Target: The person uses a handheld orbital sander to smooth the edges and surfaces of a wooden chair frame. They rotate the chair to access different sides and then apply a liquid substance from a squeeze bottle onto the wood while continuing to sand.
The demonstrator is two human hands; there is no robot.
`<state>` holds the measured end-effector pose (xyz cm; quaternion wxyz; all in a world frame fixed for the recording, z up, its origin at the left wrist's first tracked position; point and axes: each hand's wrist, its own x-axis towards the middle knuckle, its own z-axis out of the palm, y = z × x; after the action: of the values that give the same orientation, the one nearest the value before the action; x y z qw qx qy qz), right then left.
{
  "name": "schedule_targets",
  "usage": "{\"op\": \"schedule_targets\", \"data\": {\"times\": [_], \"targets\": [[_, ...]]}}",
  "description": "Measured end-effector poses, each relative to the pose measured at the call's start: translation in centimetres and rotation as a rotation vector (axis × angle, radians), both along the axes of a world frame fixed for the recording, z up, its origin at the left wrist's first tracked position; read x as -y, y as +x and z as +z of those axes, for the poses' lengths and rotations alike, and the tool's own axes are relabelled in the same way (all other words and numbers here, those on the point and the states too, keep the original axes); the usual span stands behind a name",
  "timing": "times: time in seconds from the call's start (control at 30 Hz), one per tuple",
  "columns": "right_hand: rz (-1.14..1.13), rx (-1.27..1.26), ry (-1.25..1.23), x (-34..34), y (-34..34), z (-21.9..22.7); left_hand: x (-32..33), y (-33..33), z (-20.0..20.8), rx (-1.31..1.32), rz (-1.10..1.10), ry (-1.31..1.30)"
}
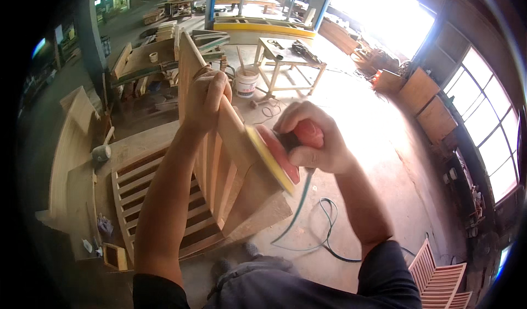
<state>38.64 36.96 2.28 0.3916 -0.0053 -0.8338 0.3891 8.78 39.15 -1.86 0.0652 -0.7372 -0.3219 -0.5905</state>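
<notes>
My left hand [206, 97] is closed over the upper edge of a slatted wooden chair frame [241, 150], which stands tilted on a low wooden bench [159, 135]. In my right hand [324, 136] is a red sander [308, 133], its fingers wrapped round the body. The sander's yellow pad [270, 159] lies against the outer face of the frame's board and is slightly smeared by motion. A green-blue hose [297, 213] runs down from the sander to the floor. Below my left forearm, the frame's slatted part [144, 184] spreads over the bench.
A mallet [102, 153] and a curved wooden panel [74, 194] are at the left. Ahead stand a white bucket [246, 82] and a small table [291, 54]. The hose loops [329, 226] across the floor. A slatted wooden piece [439, 279] stands at the lower right.
</notes>
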Motion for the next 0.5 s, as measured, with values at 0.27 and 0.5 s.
{"op": "schedule_targets", "data": {"times": [0.27,0.5], "targets": [[0.098,-0.367,-0.652,4.3,-2.0,-13.4,1.4,-0.1,0.3,0.051,0.03,-0.115],[-0.302,0.222,-0.42,5.9,1.0,-17.8,2.6,0.3,0.6,-0.093,0.15,-0.024]]}}
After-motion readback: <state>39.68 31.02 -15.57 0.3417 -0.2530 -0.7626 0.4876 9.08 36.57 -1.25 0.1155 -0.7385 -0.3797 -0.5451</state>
